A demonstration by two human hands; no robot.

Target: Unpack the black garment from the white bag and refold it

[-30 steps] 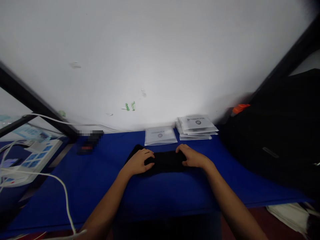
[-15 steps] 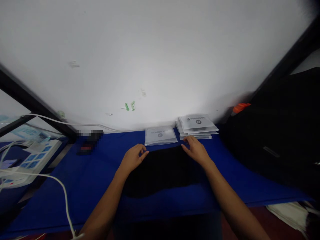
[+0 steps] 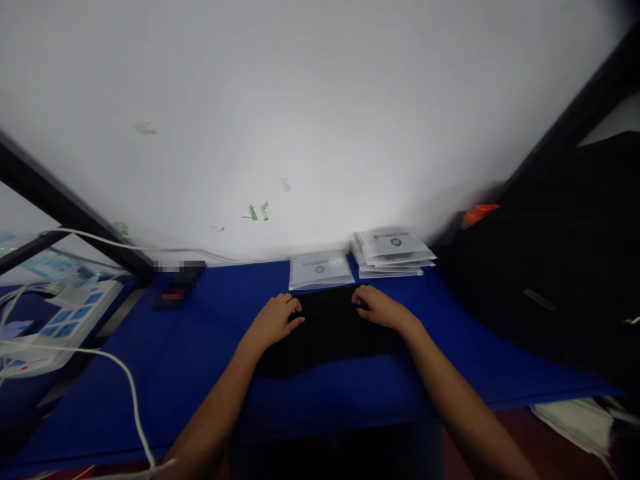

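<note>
Both of our hands lie flat, fingers loosely spread, with no grip closed on anything: our left hand (image 3: 277, 318) presses the left end of the black cloth (image 3: 327, 330) and our right hand (image 3: 379, 308) presses its right end. That cloth lies spread on the blue bench (image 3: 165, 347), just in front of 1 flat packet (image 3: 320, 269), with its long axis running left to right across us and its near edge curving slightly (the dark fabric hides any fold lines). We judge the smoothing well underway, while any further folding or packing is not yet done. Beyond it sits a stack of packets (image 3: 393, 251), and a black bag (image 3: 560, 280) stands to the right.
</note>
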